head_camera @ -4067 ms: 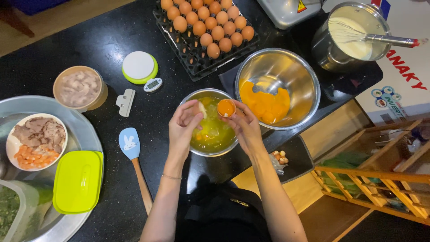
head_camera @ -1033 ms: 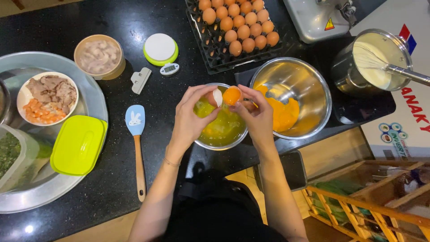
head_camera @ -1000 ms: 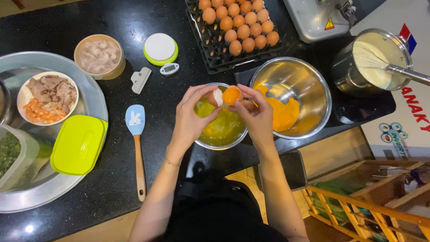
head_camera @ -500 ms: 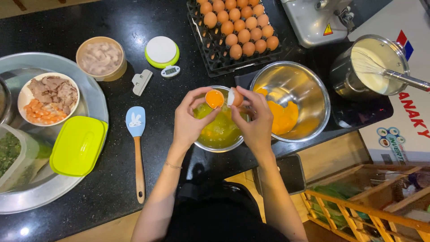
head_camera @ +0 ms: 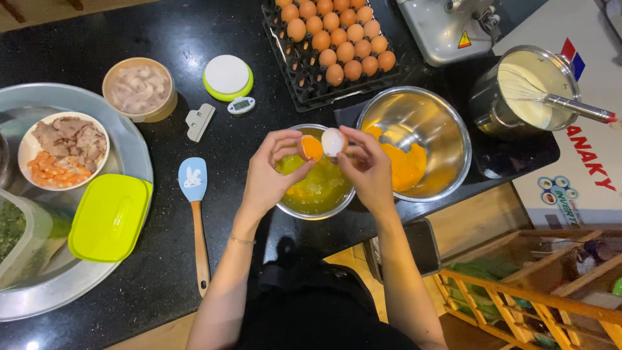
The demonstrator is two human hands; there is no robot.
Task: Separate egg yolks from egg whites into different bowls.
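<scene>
Over the small bowl [head_camera: 316,194], left hand [head_camera: 272,174] pinches the yolk-filled half-shell [head_camera: 311,148]; right hand [head_camera: 368,170], at three o'clock, pinches the empty half [head_camera: 333,141]. Tilting could drop the yolk into the whites.

Kitchen, egg tray [head_camera: 337,45], mixing bowls [head_camera: 447,123], whisk [head_camera: 551,97]

Bare forearms, thin bracelet [head_camera: 241,240], dark clothing [head_camera: 311,311].

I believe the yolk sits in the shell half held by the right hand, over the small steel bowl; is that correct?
Not quite. The head view shows the yolk in the shell half held by the left hand; the right hand holds the other shell half, seen from its white outside. Both are over the small steel bowl.
</scene>
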